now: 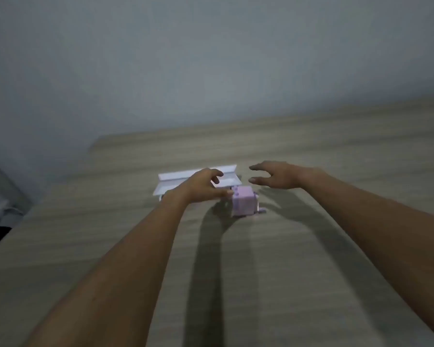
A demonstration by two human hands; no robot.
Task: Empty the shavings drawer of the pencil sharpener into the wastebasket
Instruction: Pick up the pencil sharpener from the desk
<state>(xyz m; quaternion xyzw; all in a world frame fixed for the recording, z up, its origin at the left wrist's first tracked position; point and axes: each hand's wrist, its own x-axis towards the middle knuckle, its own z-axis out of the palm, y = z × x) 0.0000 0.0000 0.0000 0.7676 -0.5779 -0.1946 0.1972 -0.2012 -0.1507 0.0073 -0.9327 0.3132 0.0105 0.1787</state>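
A small pale purple pencil sharpener (244, 200) stands on the wooden table (311, 246), near its middle. My left hand (203, 184) is just left of it, fingers curled and apart, thumb tip at the sharpener's upper left edge. My right hand (273, 175) hovers up and to the right of the sharpener, fingers spread, touching nothing. The image is blurred, so the drawer cannot be made out. No wastebasket is in view.
A flat white open box or tray (226, 176) lies on the table right behind my left hand and the sharpener. The table's left edge runs diagonally at the left, with dark floor and pale shapes (0, 211) beyond it. A grey wall rises behind.
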